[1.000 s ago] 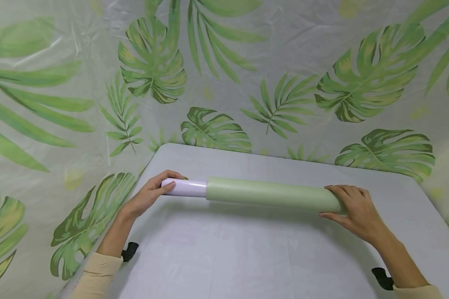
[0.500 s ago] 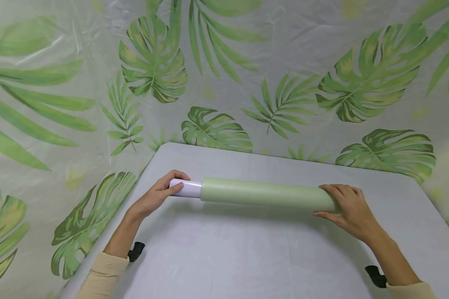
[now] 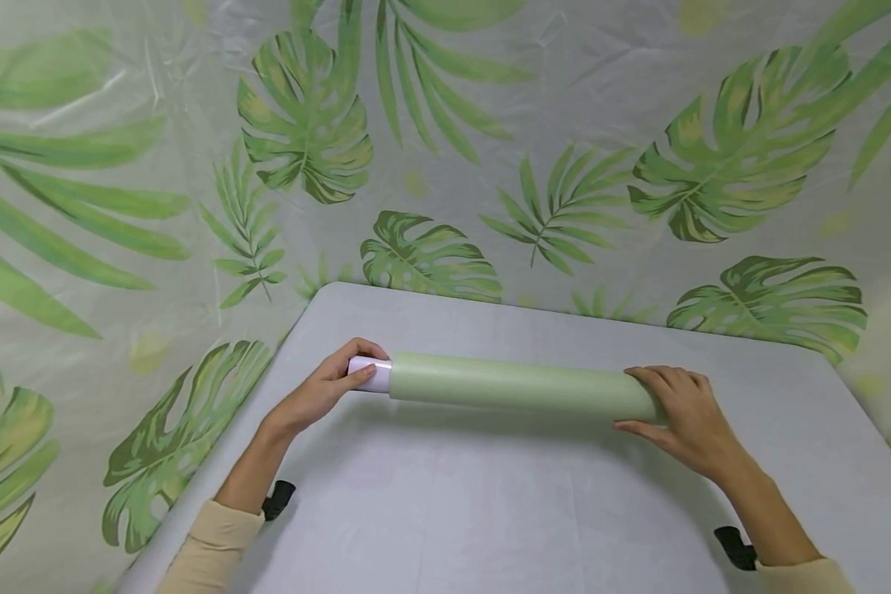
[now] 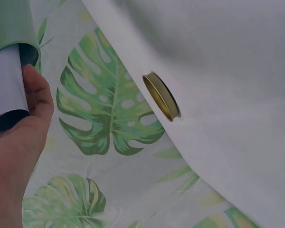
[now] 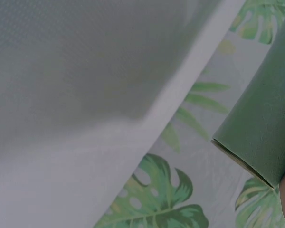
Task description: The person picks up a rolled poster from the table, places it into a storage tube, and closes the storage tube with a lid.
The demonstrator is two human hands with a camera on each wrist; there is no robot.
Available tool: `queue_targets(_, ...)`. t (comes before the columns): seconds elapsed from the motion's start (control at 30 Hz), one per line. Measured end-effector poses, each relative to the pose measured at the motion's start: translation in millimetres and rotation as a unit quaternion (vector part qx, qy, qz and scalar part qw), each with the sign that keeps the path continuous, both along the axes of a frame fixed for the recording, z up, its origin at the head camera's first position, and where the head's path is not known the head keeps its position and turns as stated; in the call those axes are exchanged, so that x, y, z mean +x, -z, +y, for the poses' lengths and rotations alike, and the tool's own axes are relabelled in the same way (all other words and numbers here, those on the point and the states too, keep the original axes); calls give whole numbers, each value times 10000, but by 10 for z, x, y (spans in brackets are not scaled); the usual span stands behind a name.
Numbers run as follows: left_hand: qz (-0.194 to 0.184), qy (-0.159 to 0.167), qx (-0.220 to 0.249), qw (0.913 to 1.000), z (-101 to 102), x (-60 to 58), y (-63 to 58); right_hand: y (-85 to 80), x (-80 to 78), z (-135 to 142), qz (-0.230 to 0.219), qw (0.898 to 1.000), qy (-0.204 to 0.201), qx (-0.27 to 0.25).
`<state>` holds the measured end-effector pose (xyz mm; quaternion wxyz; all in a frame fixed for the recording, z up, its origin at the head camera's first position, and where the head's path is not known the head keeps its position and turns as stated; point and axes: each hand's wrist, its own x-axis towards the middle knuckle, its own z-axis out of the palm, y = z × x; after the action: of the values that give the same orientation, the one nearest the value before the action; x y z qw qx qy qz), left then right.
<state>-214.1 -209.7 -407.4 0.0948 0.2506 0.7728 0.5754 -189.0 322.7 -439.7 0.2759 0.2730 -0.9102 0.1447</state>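
Note:
A pale green cardboard tube (image 3: 520,386) is held almost level above the table, its right end slightly lower. From its left end sticks a short length of a glossy white rolled sheet (image 3: 381,380). My left hand (image 3: 318,398) grips that roll, thumb in front and fingers behind. In the left wrist view, the white roll (image 4: 9,83) is hollow, narrower than the tube's mouth and partly inside it. My right hand (image 3: 690,422) grips the tube's right end. In the right wrist view, the tube's rim (image 5: 244,164) shows at an angle; its inside is hidden.
The white-covered table (image 3: 490,511) lies below both hands. A gold-coloured round metal lid or ring (image 4: 162,97) appears near the table's edge in the left wrist view. Leaf-printed sheeting (image 3: 431,165) surrounds the table. Black wrist mounts (image 3: 278,500) sit on both forearms.
The white roll has slid further into the green tube, so less of it shows. My left hand has moved right with it; my right hand and the tube have shifted slightly left.

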Motion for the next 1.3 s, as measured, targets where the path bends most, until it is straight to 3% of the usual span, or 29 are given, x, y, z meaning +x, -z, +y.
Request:
queue_targets(0.43, -155, 52, 172, 9997, 70, 5, 39, 23, 16, 8, 123, 9998, -39, -173)
queue_targets(0.73, 7, 115, 522, 9986, -2, 0, 101, 27, 21, 34, 161, 9995, -68, -256)
queue_targets(0.83, 128, -85, 702, 9974, -66, -9, 135, 27, 15, 42, 169, 9994, -68, -277)
queue_targets(1.07, 127, -993, 972, 9902, -205, -14, 209, 38, 12, 55, 145, 9993, -82, -328)
queue_targets(1.3, -130, -1258, 942, 9875, -240, 31, 224, 49, 6, 53, 138, 9993, -63, -353)
